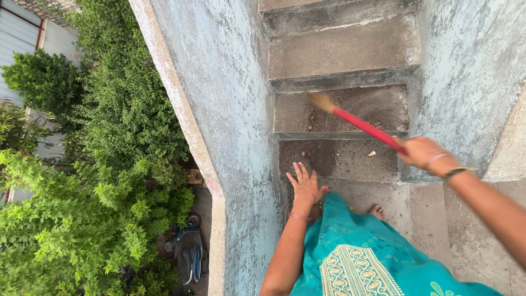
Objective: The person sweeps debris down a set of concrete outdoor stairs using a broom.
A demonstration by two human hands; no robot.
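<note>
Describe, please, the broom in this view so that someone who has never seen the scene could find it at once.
Start at the grey concrete stairs that run between two pale blue walls. On the dusty step in the middle, a long thin broom slants down toward the right hand, which grips its lower end. Its bright red handle and straw-coloured tip set it apart from the grey steps and the small pale scrap lying one step below.

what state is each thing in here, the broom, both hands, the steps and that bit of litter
broom: held, blurred, bristles on the dusty step
right hand: closed on the red handle
left hand: open, fingers spread, holding nothing
steps: concrete, lower ones dusty
small litter piece: lying loose on a step
</note>
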